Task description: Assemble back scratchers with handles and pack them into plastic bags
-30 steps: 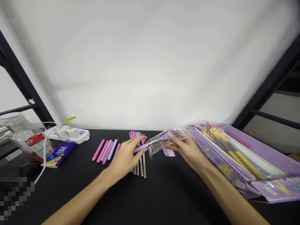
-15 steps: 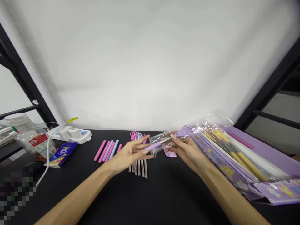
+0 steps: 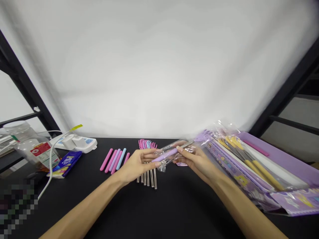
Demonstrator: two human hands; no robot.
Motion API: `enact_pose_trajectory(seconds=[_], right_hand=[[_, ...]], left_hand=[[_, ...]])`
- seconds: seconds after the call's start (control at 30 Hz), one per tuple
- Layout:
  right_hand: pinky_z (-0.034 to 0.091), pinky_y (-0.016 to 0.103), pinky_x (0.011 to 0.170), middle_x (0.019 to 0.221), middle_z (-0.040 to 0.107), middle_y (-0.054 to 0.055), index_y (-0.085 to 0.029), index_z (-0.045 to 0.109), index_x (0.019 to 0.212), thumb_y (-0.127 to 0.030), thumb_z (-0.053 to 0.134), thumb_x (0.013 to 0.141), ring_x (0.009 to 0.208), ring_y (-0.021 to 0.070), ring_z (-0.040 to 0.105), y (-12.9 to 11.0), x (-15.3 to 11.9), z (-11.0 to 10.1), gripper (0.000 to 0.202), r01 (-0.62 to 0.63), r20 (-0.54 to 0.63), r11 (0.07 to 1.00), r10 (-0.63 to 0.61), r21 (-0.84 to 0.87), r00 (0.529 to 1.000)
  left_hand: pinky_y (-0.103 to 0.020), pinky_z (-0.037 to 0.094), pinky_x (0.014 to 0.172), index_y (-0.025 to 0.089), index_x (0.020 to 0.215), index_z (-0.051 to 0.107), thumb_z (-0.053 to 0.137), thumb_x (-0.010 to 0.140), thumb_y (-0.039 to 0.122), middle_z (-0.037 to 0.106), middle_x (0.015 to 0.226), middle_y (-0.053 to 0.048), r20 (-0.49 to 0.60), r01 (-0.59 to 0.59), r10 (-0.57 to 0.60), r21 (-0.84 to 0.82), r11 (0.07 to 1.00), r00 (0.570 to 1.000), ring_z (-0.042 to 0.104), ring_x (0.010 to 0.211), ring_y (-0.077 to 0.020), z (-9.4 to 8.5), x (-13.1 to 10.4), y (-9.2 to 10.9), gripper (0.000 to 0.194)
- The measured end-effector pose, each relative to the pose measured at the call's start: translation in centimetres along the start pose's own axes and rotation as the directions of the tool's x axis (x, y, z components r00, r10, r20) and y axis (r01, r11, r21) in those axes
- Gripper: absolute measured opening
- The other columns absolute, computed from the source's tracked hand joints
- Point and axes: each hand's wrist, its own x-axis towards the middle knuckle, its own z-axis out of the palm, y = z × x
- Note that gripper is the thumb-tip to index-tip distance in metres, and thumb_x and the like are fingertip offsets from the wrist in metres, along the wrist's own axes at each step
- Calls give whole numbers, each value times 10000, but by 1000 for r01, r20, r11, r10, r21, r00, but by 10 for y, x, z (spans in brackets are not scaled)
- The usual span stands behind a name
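Observation:
A purple back scratcher (image 3: 165, 154) with a metal rod and a claw-shaped head lies slantwise between my hands, partly inside a clear plastic sleeve (image 3: 161, 167). My left hand (image 3: 136, 165) pinches the handle end and the sleeve there. My right hand (image 3: 196, 161) grips the upper handle, thumb on top, with the claw head (image 3: 203, 135) beyond its fingers. Beneath and behind my left hand, several metal rods (image 3: 148, 179) with pink, purple and blue claw heads (image 3: 147, 144) lie in a row. Left of them are several loose pink, purple and blue handles (image 3: 114, 160).
On the right, a purple box (image 3: 279, 157) holds yellow-handled back scratchers (image 3: 259, 169) and clear wrapping. A small pink card (image 3: 181, 164) lies under my right hand. A power strip (image 3: 87, 144), a blue packet (image 3: 68, 162) and a clear jar (image 3: 37, 146) stand at left.
The back scratcher has shifted to the right and slightly up at its claw end, showing more of its purple handle. My right hand now grips nearer the handle; my left hand has closed in.

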Motion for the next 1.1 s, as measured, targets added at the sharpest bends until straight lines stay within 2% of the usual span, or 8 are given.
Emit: enact_pose_trajectory(seconds=[0.13,0.27,0.43,0.57,0.73,0.87,0.97,1.1], right_hand=[[540,326,759,925,708,23,-228,634,1014,-400,718,807,834,177,676,0,0,1,282,-18,60,1000,18,0,998],[536,313,768,888,705,13,-233,611,998,-417,702,820,799,163,677,8,2,8,271,3,1,998,-3,58,1000],[531,314,789,823,705,4,-221,610,938,-396,735,797,751,151,672,13,8,3,257,12,-98,994,-1,107,995],[541,311,741,804,707,8,-210,615,904,-410,760,766,735,160,672,10,10,-4,283,17,-182,991,8,136,983],[565,309,707,801,721,24,-201,589,898,-414,764,761,737,174,692,6,8,2,308,23,-149,996,-11,80,989],[579,284,625,765,731,37,-190,581,896,-444,778,738,645,169,696,7,8,0,358,20,-237,1000,-18,6,971],[571,262,553,715,723,33,-182,576,889,-458,790,721,541,144,664,11,10,-3,387,-5,-316,1000,2,-7,949],[568,248,519,739,731,64,-170,574,860,-484,774,730,575,160,680,16,10,2,395,-59,-295,998,57,2,954]], left_hand=[[-355,564,793,139,886,666,817,686,378,753,845,-80,-7,47,-47,-32,998,999,723,789,-208,3,-1,0,346],[-263,535,604,154,702,558,830,659,399,689,620,-13,-103,35,-36,-10,999,994,672,575,-152,9,-1,-5,369],[-296,563,677,158,882,585,849,645,342,727,710,-40,-57,64,-67,-51,997,996,710,677,-190,10,-1,-8,400],[-376,556,842,168,1141,547,729,798,380,745,887,-94,36,7,-3,-114,993,999,720,846,-215,9,-3,-4,442],[-369,544,821,215,1219,472,746,783,369,708,865,-50,-7,-14,14,15,1000,1000,709,819,-207,10,-7,3,538],[-391,527,899,259,1346,357,682,842,314,670,1072,-91,141,-59,57,7,998,988,694,955,-211,11,-11,7,603],[-385,534,897,273,1309,394,658,859,318,650,1114,-80,91,-88,80,88,992,993,693,947,-200,15,-12,7,524],[-341,578,762,259,1244,419,602,896,336,669,1013,-44,12,-148,148,175,973,989,700,835,-180,20,-11,0,401]])
